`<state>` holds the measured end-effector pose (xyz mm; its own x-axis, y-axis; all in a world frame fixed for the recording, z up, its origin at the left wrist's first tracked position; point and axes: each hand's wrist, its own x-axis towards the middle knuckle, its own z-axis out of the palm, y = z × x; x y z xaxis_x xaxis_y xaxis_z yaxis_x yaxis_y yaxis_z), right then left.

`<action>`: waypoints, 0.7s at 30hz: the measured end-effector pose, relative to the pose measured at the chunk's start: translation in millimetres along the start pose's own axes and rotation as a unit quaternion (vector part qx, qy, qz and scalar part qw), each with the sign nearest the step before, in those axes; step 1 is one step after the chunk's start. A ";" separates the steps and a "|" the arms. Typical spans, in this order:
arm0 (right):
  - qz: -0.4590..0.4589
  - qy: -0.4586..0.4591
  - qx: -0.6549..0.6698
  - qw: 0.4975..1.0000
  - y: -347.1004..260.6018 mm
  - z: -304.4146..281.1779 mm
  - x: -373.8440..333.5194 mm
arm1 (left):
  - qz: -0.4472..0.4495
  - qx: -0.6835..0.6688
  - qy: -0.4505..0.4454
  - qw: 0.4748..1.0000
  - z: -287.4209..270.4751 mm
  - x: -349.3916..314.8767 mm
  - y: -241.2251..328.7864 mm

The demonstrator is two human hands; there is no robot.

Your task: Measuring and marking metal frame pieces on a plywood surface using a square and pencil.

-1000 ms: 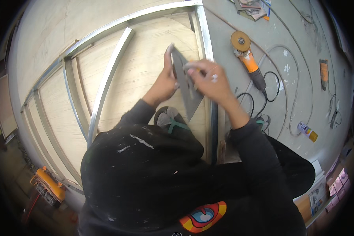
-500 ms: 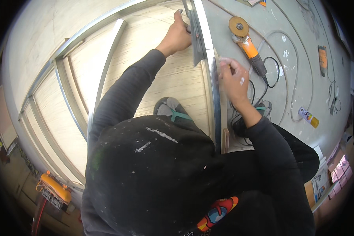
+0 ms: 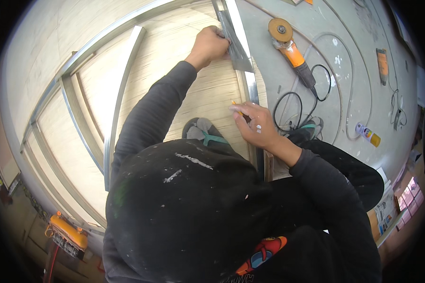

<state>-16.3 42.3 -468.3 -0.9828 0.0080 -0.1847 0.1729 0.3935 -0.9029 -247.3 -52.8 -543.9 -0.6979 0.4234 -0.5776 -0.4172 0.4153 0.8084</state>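
My left hand (image 3: 212, 45) is closed at the edge of a flat dark grey piece (image 3: 237, 53), which lies against the long metal channel (image 3: 250, 87). That piece looks like a thin plate with a slanted edge; its exact kind is unclear. Between the fingertips of my right hand (image 3: 259, 126) is a slim yellow-orange pencil (image 3: 234, 103), its tip pointing up and left over the plywood. My right hand hovers over the channel, nearer to me than the grey piece.
Plywood (image 3: 184, 89) lies under the metal frame (image 3: 85, 123). A loose metal bar (image 3: 123, 94) crosses it. Right of the frame, an orange angle grinder (image 3: 293, 55) with its black cord rests on the grey floor, beside a hose (image 3: 350, 89) and a spray can (image 3: 368, 135).
My right hand has moved left and nearer to me, across the channel, and the pencil now shows. My left thumb has come down, and the grey piece has turned slightly against the channel.
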 end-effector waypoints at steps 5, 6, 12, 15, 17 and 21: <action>0.024 0.006 0.001 1.000 0.8 2.7 0.5 | -0.021 -0.010 0.012 1.000 3.3 1.0 1.0; 0.041 0.009 0.006 0.999 -1.3 3.0 1.2 | -0.020 -0.019 0.011 1.000 3.6 2.0 0.2; 0.150 -0.007 0.034 0.988 -6.9 3.9 6.5 | -0.028 -0.031 0.017 0.999 4.9 4.8 0.5; 0.196 0.007 0.117 0.974 0.7 12.3 11.4 | -0.030 -0.034 0.019 0.999 4.9 2.8 3.0; 0.233 0.031 0.204 0.950 -0.6 16.9 17.6 | -0.032 -0.041 0.022 0.998 4.5 2.4 2.4; 0.307 0.146 0.451 0.825 -13.3 32.8 29.8 | -0.026 -0.050 0.019 0.998 6.2 3.5 0.8</action>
<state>-45.7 7.2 -474.6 -0.6430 0.2247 -0.7322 0.4927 -0.6106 -0.6200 -246.5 -45.9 -545.9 -0.6937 0.3720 -0.6167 -0.5087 0.3532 0.7852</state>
